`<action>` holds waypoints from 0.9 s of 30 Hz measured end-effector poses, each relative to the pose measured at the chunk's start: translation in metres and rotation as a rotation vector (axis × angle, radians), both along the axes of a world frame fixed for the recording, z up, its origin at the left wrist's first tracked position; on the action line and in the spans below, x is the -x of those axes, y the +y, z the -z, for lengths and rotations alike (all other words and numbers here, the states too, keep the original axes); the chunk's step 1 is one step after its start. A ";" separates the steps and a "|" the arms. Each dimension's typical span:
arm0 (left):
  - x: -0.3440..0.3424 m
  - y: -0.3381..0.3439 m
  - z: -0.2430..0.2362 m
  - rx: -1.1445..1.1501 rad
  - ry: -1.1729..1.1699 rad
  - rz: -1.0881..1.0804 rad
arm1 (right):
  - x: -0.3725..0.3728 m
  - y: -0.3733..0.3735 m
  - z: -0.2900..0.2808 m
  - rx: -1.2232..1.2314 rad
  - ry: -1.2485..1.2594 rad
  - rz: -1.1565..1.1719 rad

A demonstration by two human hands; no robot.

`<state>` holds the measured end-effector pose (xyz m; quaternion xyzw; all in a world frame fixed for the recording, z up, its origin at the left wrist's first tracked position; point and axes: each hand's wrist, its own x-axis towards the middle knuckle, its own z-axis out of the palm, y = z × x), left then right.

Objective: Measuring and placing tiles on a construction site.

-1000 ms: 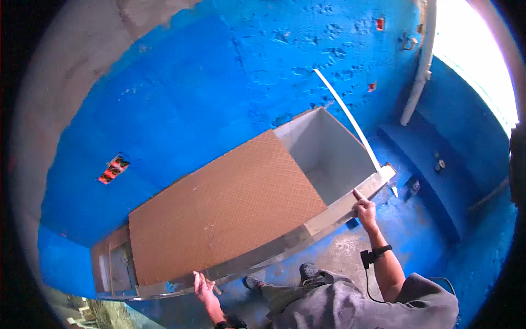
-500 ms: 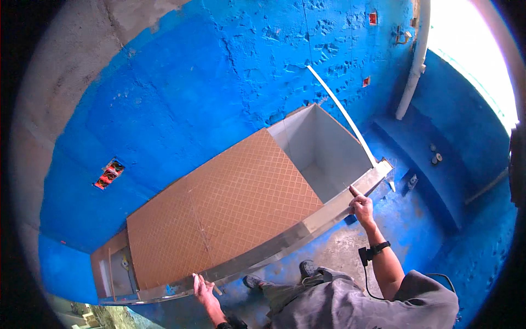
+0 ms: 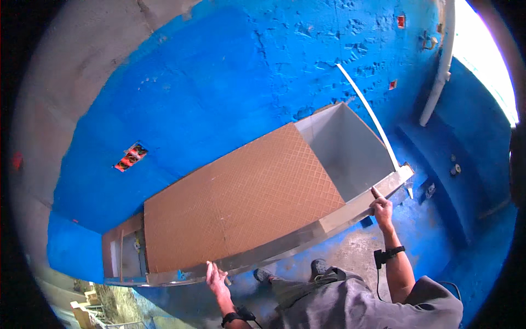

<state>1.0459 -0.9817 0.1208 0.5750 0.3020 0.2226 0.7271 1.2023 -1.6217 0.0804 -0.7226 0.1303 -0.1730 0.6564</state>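
along blue wall (image 3: 181, 109), brown patterned panel (image 3: 241, 203), left hand (image 3: 217, 281) unclenched, right hand (image 3: 382, 209), grip unclear

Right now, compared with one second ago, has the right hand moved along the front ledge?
No: against the open compartment, the right hand shows no clear shift along the front ledge.

On my remote feed, I see an unfinished room under construction or renovation: a blue-coated wall (image 3: 192, 98) giving way to bare grey cement (image 3: 82, 93), an uncovered red electrical box (image 3: 131, 157) showing wires, an exposed white pipe (image 3: 438, 88), a blue-blotched floor (image 3: 356, 247), and an open-topped cabinet base (image 3: 342, 215).
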 end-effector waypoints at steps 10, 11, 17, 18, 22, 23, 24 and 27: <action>0.005 0.010 0.008 -0.029 0.006 0.005 | -0.003 -0.001 -0.001 -0.052 0.040 -0.051; 0.006 0.011 0.007 -0.027 0.005 0.011 | -0.004 0.002 -0.004 -0.054 0.040 -0.056; 0.004 0.005 -0.001 -0.027 0.009 -0.025 | -0.005 0.002 -0.002 -0.034 0.044 -0.040; 0.001 0.004 0.001 -0.025 0.006 -0.019 | -0.007 -0.009 0.013 0.035 0.046 -0.024; 0.007 0.009 0.002 -0.029 -0.006 -0.016 | -0.006 0.002 0.007 -0.073 0.081 -0.056; 0.006 0.007 0.000 -0.025 0.001 -0.021 | -0.005 0.002 0.004 -0.073 0.080 -0.057; 0.005 0.006 0.000 -0.025 0.000 -0.021 | -0.005 0.002 0.002 -0.057 0.083 -0.051; 0.003 0.003 -0.003 -0.029 -0.005 -0.033 | -0.003 0.001 -0.002 -0.029 0.093 -0.049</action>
